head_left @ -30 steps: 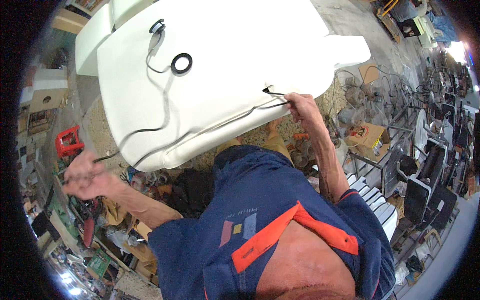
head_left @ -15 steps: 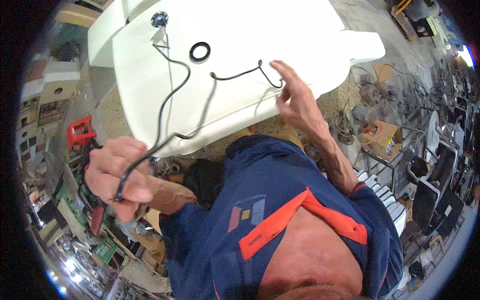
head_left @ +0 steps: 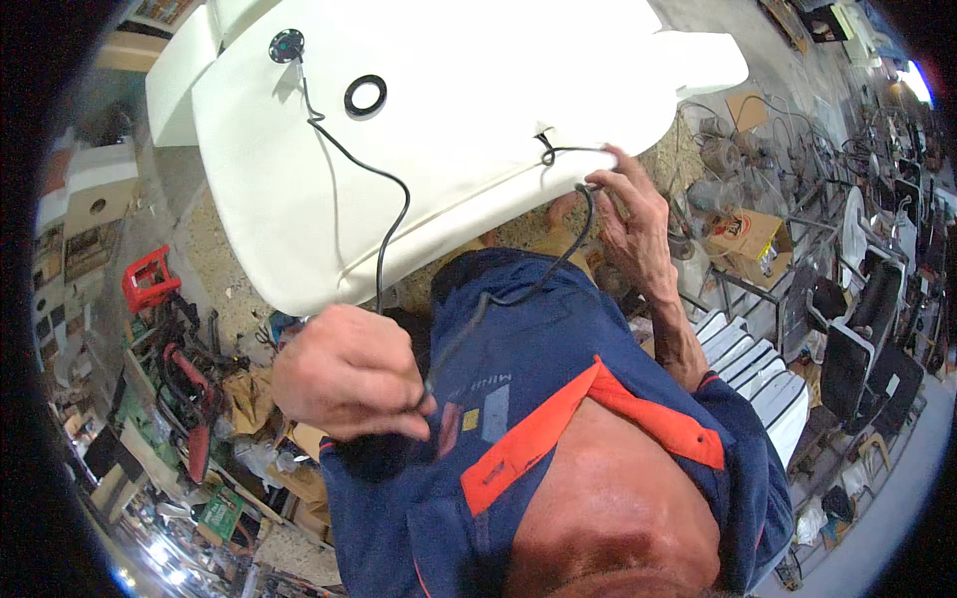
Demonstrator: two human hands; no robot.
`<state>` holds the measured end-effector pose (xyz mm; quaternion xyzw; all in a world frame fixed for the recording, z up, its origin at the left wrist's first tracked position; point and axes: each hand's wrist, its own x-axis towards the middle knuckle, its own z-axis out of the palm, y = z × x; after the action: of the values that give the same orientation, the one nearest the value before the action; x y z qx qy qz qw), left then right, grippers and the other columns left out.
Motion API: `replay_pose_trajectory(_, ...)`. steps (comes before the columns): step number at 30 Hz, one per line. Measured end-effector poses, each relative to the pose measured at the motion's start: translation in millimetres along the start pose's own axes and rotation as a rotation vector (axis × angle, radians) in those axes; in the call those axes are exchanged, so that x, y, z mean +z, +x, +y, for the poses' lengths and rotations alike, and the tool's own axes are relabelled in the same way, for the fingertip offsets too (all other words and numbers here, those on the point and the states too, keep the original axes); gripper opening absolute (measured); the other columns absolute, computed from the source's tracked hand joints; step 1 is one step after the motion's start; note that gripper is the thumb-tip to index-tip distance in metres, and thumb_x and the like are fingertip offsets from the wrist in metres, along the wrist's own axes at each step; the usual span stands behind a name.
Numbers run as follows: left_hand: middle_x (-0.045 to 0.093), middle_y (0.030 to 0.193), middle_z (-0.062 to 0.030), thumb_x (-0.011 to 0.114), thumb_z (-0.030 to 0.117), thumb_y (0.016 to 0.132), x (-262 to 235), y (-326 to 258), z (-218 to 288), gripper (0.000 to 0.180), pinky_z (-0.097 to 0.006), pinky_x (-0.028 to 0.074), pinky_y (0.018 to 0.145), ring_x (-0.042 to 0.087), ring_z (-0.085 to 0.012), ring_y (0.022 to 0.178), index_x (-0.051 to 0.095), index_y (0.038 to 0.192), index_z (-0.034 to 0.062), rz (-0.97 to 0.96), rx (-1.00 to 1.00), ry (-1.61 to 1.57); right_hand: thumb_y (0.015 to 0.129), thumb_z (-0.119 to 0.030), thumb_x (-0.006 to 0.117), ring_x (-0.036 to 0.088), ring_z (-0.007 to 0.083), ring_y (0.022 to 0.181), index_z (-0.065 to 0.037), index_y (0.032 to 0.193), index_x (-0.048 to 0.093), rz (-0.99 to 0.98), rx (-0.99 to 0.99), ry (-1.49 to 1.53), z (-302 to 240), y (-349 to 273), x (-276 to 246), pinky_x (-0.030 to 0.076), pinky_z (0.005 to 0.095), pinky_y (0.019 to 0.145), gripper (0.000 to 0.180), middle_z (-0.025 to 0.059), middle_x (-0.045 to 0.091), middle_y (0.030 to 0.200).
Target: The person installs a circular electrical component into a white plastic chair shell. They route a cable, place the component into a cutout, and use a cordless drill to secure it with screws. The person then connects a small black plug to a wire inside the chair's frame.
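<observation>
A thin black cable [head_left: 404, 204] runs from a round black disc-shaped fitting [head_left: 287, 45] on a large white padded panel [head_left: 469, 90] down to my left hand [head_left: 351, 374]. That hand is closed around the cable near my chest. From it the cable goes on in a slack curve to my right hand [head_left: 638, 224], whose fingertips pinch it by the panel's near edge. Beyond those fingertips, a short stretch reaches a small loop lying on the panel. A black ring [head_left: 366, 95] rests flat on the panel, right of the fitting.
On the left stand a red plastic frame-like object [head_left: 152, 281] and a cluttered bench with tools. To the right are an open cardboard box [head_left: 746, 243], wires, metal racks, stacked white slats [head_left: 753, 384] and black chair-like parts [head_left: 852, 399].
My left hand has moved right, toward my chest, with the cable. My right hand has gone from fingers spread near the cable to pinching it, and the cable has shifted right across the panel.
</observation>
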<state>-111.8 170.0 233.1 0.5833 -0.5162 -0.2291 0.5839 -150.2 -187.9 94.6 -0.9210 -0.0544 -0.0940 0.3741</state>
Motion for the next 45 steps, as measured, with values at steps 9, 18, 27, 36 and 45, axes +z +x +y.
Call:
replay_pose_trajectory(9,0.075,0.086,-0.0151,0.072,0.029,0.097,8.6,-19.4,-36.6,0.034,-0.034,0.058,0.066,0.074,-0.0238,0.077,0.074,0.088,-0.0035,0.351,-0.492,-0.33,0.084,-0.012,0.077,0.068,0.0323,0.078,-0.004,0.107,0.07,0.033,0.307,-0.031,-1.8,-2.9,5.4,0.055,0.0429,0.068,0.026,0.0157,0.066,0.092)
replay_pose_trajectory(18,0.074,0.085,-0.0108,0.059,0.023,0.105,4.3,48.9,-159.6,0.034,-0.03,0.058,0.055,0.073,-0.0155,0.074,0.071,0.09,-0.0046,-0.006,-0.84,-0.072,0.081,-0.01,0.075,0.064,0.0338,0.092,-0.003,0.088,0.07,-0.113,0.112,-0.158,21.3,30.6,4.1,0.052,0.0458,0.079,0.011,0.0128,0.064,0.092)
replay_pose_trajectory(27,0.074,0.115,-0.0145,0.061,0.016,0.104,41.2,64.9,-220.7,0.027,-0.033,0.062,0.086,0.073,-0.0231,0.104,0.068,0.117,-0.0063,0.433,-0.732,-0.729,0.077,0.006,0.072,0.064,0.0317,0.088,-0.004,0.089,0.062,0.167,-0.248,-0.133,50.8,53.9,42.2,0.054,0.043,0.073,0.018,0.011,0.064,0.096)
replay_pose_trajectory(36,0.073,0.112,-0.0119,0.059,0.013,0.101,57.6,45.6,-199.6,0.024,-0.032,0.057,0.091,0.068,-0.0177,0.106,0.073,0.107,-0.006,0.793,-0.682,-0.551,0.077,-0.013,0.075,0.057,0.0293,0.097,-0.007,0.09,0.074,0.103,-0.228,-0.62,31.3,66.3,65.0,0.054,0.0427,0.076,0.014,0.0137,0.058,0.099)
replay_pose_trajectory(45,0.068,0.122,-0.0149,0.06,0.008,0.095,46.8,-48.8,-126.0,0.015,-0.057,0.052,0.095,0.05,-0.0488,0.133,0.073,0.102,0.0062,0.859,0.161,-0.733,0.101,-0.012,0.066,0.071,0.0173,0.082,0.003,0.104,0.075,-0.121,0.405,0.771,22.1,71.3,85.9,0.057,0.0304,0.072,0.017,0.0103,0.067,0.098)
